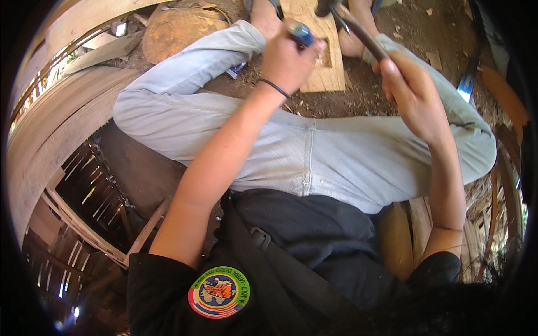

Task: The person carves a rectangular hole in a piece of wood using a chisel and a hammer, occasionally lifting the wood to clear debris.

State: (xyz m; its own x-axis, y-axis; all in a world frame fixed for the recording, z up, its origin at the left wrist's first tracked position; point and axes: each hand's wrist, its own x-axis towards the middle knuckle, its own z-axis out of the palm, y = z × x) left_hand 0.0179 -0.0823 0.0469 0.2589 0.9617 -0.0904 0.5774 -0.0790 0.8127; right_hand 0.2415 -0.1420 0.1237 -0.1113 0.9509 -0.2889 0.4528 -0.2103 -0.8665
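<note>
My left hand [287,63] is closed round a blue-handled chisel [301,33], whose blade is hidden behind the fingers. It sits over a pale wooden board [315,83] lying on the ground between my feet. Beside the fingers, a rectangular recess [324,57] is cut into the board. My right hand [413,95] grips a hammer [365,40] by its handle. The hammer's dark head, partly cut off by the top edge, is raised near the chisel, apart from it.
A round log slice [180,33] lies beyond my left knee. Stacked planks [61,126] run along the left side. Wood chips are scattered over the dirt floor [370,89]. A dark blade with a shiny blue-white part [466,85] lies beyond my right leg.
</note>
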